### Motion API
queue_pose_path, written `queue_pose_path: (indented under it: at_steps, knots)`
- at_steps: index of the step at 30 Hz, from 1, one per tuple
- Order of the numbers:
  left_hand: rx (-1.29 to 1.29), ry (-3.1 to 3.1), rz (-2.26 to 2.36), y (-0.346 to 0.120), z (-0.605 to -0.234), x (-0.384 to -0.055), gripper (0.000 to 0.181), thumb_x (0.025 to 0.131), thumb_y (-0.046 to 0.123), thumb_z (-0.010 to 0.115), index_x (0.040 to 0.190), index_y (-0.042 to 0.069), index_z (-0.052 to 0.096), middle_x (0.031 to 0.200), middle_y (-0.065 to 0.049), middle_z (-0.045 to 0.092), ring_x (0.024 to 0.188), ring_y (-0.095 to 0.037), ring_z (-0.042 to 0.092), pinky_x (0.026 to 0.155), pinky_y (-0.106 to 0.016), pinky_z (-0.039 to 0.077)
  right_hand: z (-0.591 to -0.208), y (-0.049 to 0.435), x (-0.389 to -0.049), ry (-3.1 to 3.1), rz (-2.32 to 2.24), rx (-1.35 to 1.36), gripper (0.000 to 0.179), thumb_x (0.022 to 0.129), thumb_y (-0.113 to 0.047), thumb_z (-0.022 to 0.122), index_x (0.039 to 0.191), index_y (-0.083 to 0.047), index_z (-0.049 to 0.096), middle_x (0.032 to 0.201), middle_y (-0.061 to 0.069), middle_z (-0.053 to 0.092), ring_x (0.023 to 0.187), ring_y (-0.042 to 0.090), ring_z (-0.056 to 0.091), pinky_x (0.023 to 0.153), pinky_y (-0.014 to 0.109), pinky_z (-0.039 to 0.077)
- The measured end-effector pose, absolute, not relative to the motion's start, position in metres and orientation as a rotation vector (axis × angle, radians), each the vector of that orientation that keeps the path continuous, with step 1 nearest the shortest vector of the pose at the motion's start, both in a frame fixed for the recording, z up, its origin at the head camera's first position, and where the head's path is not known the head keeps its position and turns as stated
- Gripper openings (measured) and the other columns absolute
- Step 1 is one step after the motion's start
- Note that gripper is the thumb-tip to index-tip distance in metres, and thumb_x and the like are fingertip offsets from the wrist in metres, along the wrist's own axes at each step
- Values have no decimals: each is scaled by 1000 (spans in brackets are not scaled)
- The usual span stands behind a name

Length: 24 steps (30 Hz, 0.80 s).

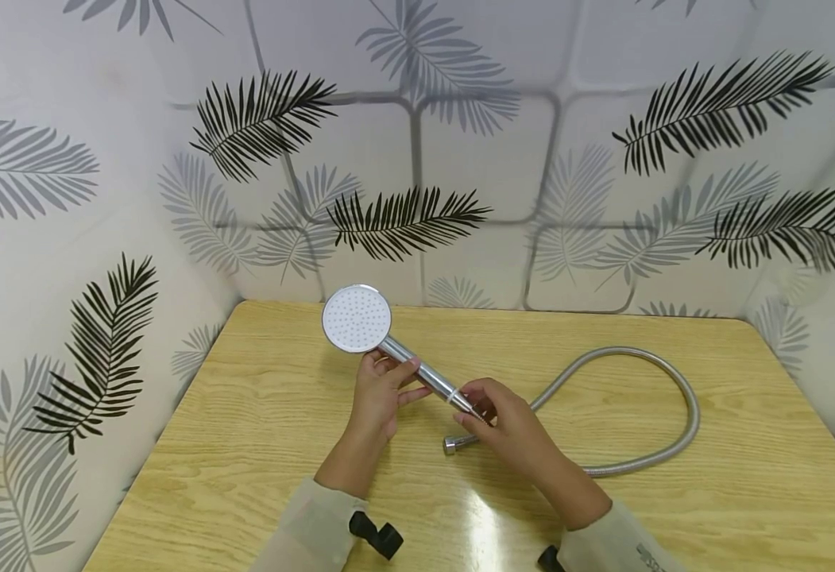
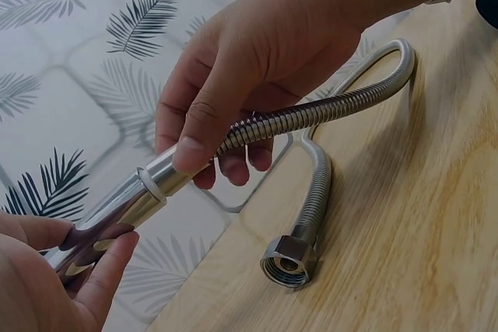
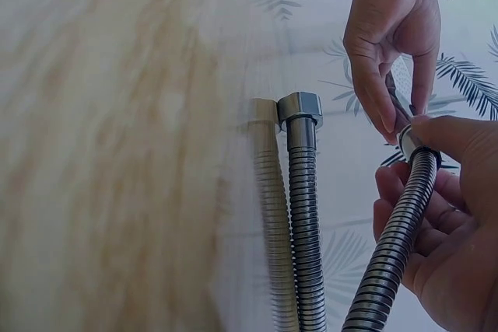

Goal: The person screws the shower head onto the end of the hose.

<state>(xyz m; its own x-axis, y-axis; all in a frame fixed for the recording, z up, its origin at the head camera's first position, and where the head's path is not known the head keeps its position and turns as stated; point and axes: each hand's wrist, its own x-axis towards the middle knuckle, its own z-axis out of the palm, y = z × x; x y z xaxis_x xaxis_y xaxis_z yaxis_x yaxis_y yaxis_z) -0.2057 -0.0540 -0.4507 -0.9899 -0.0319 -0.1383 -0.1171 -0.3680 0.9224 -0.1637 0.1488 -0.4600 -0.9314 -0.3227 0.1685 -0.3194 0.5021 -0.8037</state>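
A chrome hand shower [image 1: 357,318] with a round white spray face is held above the table, its handle slanting down to the right. My left hand [image 1: 380,391] grips the handle [image 1: 426,373] just below the head. At the lower end of the handle, my right hand [image 1: 506,421] pinches the chrome connector [image 2: 173,170] of a ribbed metal hose [image 2: 311,113], which meets the handle by a white ring [image 2: 151,184]. The hose's other end, a hexagonal nut [image 2: 288,260], lies loose on the wood beside the right hand.
The hose [image 1: 694,413] loops over the right side of the wooden table [image 1: 260,445]. A wall [image 1: 481,167] with leaf patterns rises right behind the table's back edge. Black straps [image 1: 377,534] sit at both sleeve cuffs.
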Motion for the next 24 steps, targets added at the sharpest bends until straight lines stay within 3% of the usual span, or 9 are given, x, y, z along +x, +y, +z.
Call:
queue_pose_path:
  at_steps: [11, 24]
  knots:
    - [-205, 1743, 2539, -53, -450, -206, 45, 90, 7, 67, 126, 9, 40, 108, -9, 58, 90, -20, 70, 76, -43, 64, -462, 149, -164, 2746, -1448, -568, 21, 95, -35, 61, 113, -25, 58, 94, -10, 67, 83, 6, 63, 67, 21, 55]
    - [-210, 1723, 2553, -54, -450, -206, 43, 90, 6, 67, 124, 9, 41, 107, -9, 58, 88, -20, 70, 74, -42, 64, -462, 150, -163, 2715, -1410, -551, 24, 98, -40, 54, 119, -29, 54, 103, 2, 70, 87, 9, 62, 70, 22, 53]
